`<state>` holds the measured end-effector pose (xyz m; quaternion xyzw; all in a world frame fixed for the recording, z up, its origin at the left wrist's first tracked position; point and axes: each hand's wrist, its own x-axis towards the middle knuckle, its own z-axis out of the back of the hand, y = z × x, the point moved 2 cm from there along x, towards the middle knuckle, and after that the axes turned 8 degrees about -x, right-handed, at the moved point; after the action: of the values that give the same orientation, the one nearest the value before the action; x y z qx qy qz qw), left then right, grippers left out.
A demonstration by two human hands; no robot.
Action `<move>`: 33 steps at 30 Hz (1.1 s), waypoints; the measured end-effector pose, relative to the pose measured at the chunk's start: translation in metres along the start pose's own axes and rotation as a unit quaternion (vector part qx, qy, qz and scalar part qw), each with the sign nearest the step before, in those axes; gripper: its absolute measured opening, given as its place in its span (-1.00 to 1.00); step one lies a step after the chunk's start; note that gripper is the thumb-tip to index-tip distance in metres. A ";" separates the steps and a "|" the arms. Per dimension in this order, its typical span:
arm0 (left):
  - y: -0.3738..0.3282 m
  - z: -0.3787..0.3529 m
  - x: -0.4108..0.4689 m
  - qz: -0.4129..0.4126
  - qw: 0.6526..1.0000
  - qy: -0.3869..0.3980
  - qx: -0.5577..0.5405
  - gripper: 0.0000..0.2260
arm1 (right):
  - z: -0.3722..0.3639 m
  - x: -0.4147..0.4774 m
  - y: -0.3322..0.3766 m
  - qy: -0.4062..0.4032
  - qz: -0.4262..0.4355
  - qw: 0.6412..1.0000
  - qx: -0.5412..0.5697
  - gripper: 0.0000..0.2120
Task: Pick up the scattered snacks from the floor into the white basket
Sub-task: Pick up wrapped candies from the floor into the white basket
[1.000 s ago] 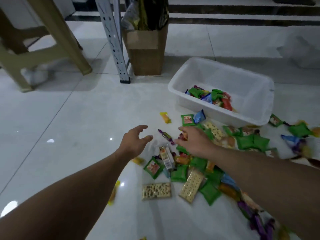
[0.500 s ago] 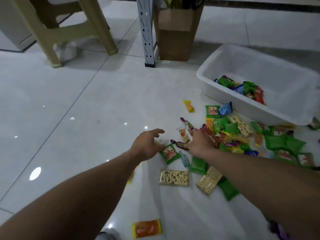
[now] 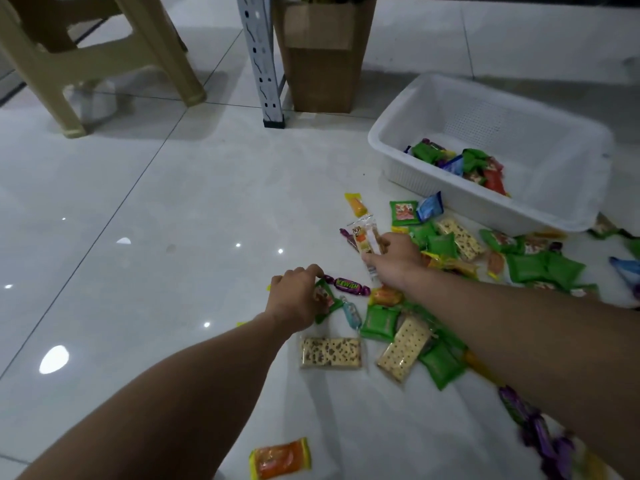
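Scattered snack packets cover the white floor at centre right. My left hand (image 3: 297, 299) has its fingers curled over a small green packet (image 3: 325, 301), beside a purple wrapped candy (image 3: 349, 285). My right hand (image 3: 394, 259) grips a long clear-wrapped orange snack bar (image 3: 365, 239), raised off the pile. The white basket (image 3: 388, 140) stands at the upper right and holds several green, blue and red packets. Two cracker packs (image 3: 330, 352) lie near my forearms.
A beige plastic stool (image 3: 104, 60) stands at the upper left. A grey metal rack post (image 3: 265, 64) and a cardboard box (image 3: 323, 53) stand behind the pile. An orange packet (image 3: 280, 459) lies alone at the bottom. The floor to the left is bare tile.
My left hand dropped onto the green packet and curled over it. My right hand lifted the clear-wrapped bar out of the pile. The view shifted down and left.
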<state>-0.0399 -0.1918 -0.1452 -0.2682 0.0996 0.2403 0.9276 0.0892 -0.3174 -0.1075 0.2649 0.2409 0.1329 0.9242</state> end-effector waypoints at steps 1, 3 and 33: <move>0.000 0.000 0.001 0.006 1.000 -0.004 -0.028 -0.54 | 0.002 0.001 -0.002 -0.003 -0.002 1.000 0.006 -0.85; -0.001 0.001 0.004 0.013 0.995 -0.019 -0.092 -0.62 | 0.006 0.002 -0.004 -0.010 -0.008 1.000 0.025 -0.79; -0.227 0.075 0.141 -0.070 0.916 -0.106 -0.380 -0.88 | 0.206 0.057 -0.083 -0.197 -0.112 0.938 0.263 -0.79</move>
<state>0.1991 -0.2636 -0.0251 -0.5800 -0.1176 0.2213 0.7751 0.2531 -0.4518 -0.0216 0.4910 0.1081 -0.0944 0.8593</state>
